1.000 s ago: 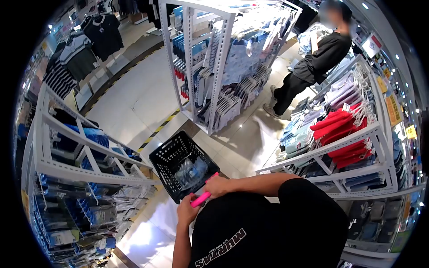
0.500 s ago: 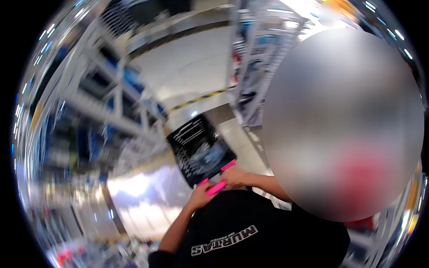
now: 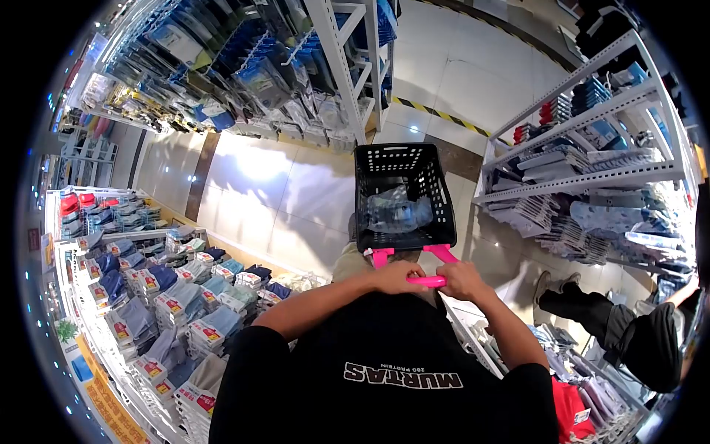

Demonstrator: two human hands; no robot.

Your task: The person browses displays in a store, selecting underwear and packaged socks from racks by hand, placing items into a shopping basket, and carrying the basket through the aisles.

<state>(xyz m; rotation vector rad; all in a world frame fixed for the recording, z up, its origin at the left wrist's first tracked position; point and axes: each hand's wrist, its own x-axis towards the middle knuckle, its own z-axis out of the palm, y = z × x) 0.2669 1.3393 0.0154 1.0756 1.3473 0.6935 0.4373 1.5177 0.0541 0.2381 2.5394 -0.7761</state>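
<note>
A black shopping basket [image 3: 442, 200] with perforated walls hangs in front of my body. Inside lie clear, bluish plastic-wrapped packages [image 3: 399, 214], whose exact kind I cannot make out. My left hand [image 3: 398, 277] and my right hand [image 3: 460, 280] are both closed on its pink handle [image 3: 427, 282], side by side at the basket's near edge. A short length of the handle shows between them. Some of the fingers are hidden behind the hands.
Low bins of folded, tagged goods [image 3: 159, 296] line the left. Hanging packets [image 3: 266, 78] fill a white rack ahead. Another white shelf [image 3: 584, 177] holds textiles at the right. A person in dark trousers [image 3: 592, 314] is at the right. Tiled floor [image 3: 296, 174] lies between.
My view has swung round and sharpened. The basket now appears farther right and straighter. Both hands keep hold of its handle. The large blurred area at the right is gone.
</note>
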